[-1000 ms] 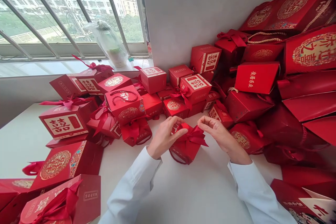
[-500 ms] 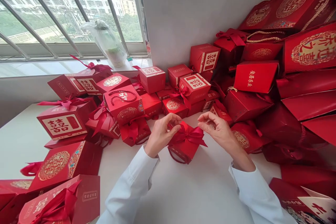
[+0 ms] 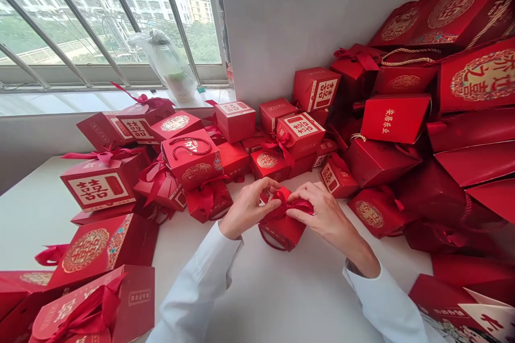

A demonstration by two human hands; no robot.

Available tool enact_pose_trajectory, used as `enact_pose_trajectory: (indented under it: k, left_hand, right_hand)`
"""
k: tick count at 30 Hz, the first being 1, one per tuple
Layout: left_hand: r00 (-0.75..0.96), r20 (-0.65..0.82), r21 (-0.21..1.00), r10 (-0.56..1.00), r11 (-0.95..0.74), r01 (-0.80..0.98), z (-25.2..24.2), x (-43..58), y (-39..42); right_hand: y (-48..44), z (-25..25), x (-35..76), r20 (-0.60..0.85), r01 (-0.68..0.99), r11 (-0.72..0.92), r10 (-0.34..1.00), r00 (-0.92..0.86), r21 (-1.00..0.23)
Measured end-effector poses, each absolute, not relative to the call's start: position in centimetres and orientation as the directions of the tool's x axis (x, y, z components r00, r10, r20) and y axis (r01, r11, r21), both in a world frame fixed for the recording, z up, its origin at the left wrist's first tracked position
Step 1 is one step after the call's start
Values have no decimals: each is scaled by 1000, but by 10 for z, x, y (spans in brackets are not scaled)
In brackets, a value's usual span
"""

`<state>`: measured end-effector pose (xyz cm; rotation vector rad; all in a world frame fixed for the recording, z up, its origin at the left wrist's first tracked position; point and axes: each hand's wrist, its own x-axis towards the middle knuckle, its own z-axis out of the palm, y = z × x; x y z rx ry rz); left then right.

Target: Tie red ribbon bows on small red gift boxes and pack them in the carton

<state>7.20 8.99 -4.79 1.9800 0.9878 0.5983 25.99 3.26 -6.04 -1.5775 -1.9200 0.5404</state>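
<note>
A small red gift box (image 3: 286, 231) with a cord handle at its near side stands on the white table in front of me. Across its top lies a red ribbon bow (image 3: 301, 204). My left hand (image 3: 252, 208) pinches at the bow's left side, thumb and fingers bent round the ribbon. From the other side, my right hand (image 3: 322, 213) has its thumb and fingers closed on the bow's right loop. The fingers partly cover the bow and the box top.
Several red boxes with ribbons, such as a stacked box (image 3: 191, 158), line the back and left. Larger red boxes (image 3: 396, 118) are piled high on the right. A plastic-wrapped cup (image 3: 177, 75) stands on the sill by the barred window. White table surface (image 3: 277, 300) lies before me.
My right hand has moved left and down onto the bow, closing on its right loop. My left hand stays at the bow's left side. The box has barely moved.
</note>
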Motion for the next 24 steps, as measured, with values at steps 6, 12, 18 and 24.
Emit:
enact_pose_trajectory:
  k: [6, 12, 18, 24]
  left_hand:
    - [565, 0, 902, 825, -244, 356, -49, 77, 89]
    - [631, -129, 977, 765, -11, 214, -47, 72, 90]
    - [653, -119, 991, 748, 53, 119, -48, 74, 90]
    - [589, -59, 979, 806, -69, 193, -53, 79, 91]
  right_hand:
    - [33, -63, 255, 202, 734, 206, 975, -96, -647]
    - [33, -65, 248, 254, 742, 227, 964, -80, -630]
    - [35, -67, 248, 249, 749, 222, 965, -78, -624]
    - [36, -71, 248, 242, 761, 205, 968, -65, -616]
